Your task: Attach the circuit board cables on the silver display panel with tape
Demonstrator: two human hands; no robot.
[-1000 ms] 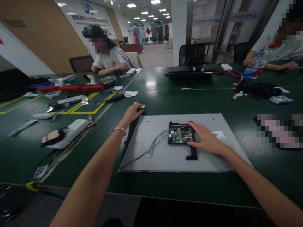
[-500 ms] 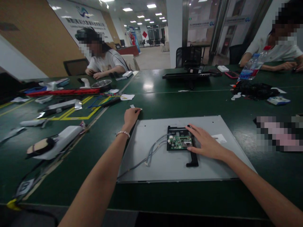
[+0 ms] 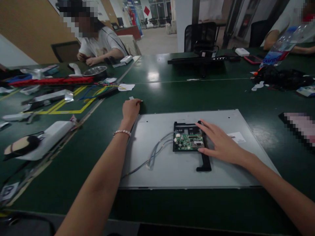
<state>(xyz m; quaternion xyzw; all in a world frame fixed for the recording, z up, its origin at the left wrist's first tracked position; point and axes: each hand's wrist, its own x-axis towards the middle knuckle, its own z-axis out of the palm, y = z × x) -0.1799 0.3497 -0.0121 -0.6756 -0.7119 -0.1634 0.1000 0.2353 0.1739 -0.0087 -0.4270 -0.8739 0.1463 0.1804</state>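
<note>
A grey metal panel [image 3: 172, 164] lies flat on the green table [image 3: 187, 95]. At its middle sits a green circuit board [image 3: 188, 141] in a black bracket [image 3: 204, 160], with grey cables [image 3: 155, 154] running off to the left. My right hand [image 3: 219, 142] rests flat with spread fingers on the right side of the board and bracket. My left hand [image 3: 130, 109] is curled at the panel's far left corner, beside a small white scrap [image 3: 131, 98]; whatever its fingers hold is hidden.
A white device with a black pad [image 3: 36, 141] lies at the left, by yellow floor-tape lines [image 3: 73, 109] and red and silver parts [image 3: 51, 80]. A person sits at the far left, another at the far right. A black monitor [image 3: 197, 60], a water bottle [image 3: 283, 46] and black cables [image 3: 283, 78] lie beyond.
My left hand drew back from the small white scrap and curled at the panel's corner. The view tilted down and came closer; my right hand stayed on the board.
</note>
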